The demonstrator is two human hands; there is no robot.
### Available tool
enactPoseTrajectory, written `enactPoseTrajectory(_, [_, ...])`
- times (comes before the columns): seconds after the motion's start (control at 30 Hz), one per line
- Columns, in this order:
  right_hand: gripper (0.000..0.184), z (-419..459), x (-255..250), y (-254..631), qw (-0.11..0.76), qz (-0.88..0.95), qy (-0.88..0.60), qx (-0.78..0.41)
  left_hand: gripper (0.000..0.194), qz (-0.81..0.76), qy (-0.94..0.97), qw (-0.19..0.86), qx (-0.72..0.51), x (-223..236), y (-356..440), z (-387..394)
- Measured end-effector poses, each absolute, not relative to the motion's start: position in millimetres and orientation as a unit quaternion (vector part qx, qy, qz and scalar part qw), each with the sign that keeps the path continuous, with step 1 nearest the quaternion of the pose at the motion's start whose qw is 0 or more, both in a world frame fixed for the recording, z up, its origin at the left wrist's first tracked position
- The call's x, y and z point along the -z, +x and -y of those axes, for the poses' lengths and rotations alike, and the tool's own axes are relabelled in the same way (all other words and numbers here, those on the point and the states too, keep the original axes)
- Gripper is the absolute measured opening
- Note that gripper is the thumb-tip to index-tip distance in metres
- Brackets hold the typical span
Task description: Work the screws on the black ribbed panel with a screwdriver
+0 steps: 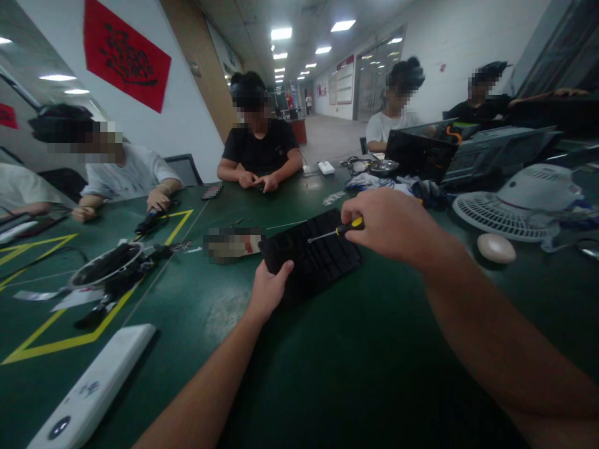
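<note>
- White plastic slab (100,377): nearest.
- Black plastic panel (318,259): pinched by left grip (269,289).
- Yellow-black metal screwdriver (341,230), pinched aslant by right grip (386,224), could be skidded, panel scratched.

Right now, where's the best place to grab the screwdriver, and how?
Probably hold the screwdriver by its yellow-and-black handle, coming from the right, where the right hand grips it. That end is thicker, while the thin metal shaft points left over the black panel and gives less to hold.
</note>
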State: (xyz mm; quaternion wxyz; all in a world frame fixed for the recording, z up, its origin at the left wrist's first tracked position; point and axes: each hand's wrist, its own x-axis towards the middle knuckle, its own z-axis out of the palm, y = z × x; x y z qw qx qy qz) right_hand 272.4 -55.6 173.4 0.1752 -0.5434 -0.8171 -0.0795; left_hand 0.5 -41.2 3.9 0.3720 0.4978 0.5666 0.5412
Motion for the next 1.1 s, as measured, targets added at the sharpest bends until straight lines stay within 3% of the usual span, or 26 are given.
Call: enactPoseTrajectory(1.1, [0.019,60.1,-184.8,278.5,0.151,0.792,-0.586,0.080,0.042,-0.553,0.499,0.380,-0.548,-5.6,6.8,40.7])
